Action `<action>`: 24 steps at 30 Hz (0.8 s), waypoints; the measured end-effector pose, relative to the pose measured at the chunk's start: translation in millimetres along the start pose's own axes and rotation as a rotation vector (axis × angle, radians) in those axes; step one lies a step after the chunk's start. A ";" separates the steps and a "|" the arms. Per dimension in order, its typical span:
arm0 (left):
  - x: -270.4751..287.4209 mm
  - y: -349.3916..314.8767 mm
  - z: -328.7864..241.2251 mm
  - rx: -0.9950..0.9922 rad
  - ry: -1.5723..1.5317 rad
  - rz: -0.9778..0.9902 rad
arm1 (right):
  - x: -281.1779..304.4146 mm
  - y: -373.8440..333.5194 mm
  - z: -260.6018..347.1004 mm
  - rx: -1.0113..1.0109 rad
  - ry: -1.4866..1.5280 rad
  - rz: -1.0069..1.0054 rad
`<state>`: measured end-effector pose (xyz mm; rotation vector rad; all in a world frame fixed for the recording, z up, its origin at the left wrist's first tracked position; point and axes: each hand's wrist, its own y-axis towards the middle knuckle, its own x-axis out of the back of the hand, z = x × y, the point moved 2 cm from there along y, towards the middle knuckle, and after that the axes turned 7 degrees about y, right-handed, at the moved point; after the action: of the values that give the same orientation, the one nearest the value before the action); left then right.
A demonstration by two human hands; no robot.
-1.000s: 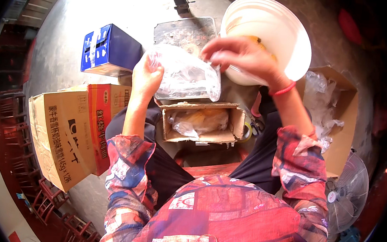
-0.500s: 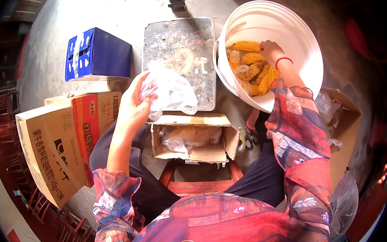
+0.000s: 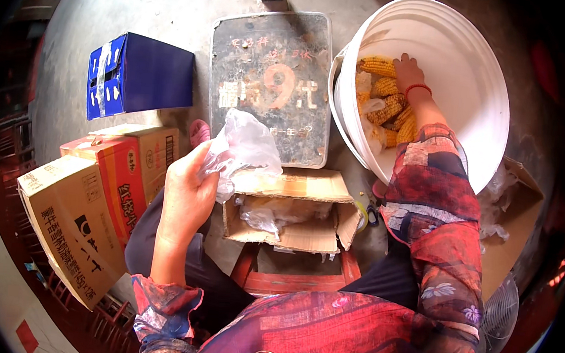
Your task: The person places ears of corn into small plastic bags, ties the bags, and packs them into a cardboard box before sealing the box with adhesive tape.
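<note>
My left hand is closed on a thin clear plastic bag, pinching its edge between thumb and fingers. The bag hangs crumpled above a low cardboard box. Inside a large white bucket on the right, my right hand, with a red band at the wrist, has its fingers bent round the end of a yellow corn cob. Its fingertips are partly hidden. Several other corn cobs lie heaped at the bucket's left side, some with clear plastic over them.
Between my knees stands the open cardboard box, with crumpled plastic inside. Beyond it is a worn dark board. At left are a blue box and several cartons. Another open carton with plastic bags sits right, near scissors.
My view has shifted, so the bucket and right hand appear farther right. My left hand has come nearer, and the bag now stands up more. The right hand stays beside the top cob.
</note>
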<state>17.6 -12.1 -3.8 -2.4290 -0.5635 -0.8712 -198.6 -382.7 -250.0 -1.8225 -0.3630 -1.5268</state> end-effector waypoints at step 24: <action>0.7 0.9 -7.8 -0.209 0.046 -0.239 | 161.8 -99.9 -8.7 -0.249 0.841 0.304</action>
<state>15.0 -17.2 1.6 -2.5547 -0.7923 -1.1317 -225.6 -355.3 -63.6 -1.1633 0.4971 -1.9920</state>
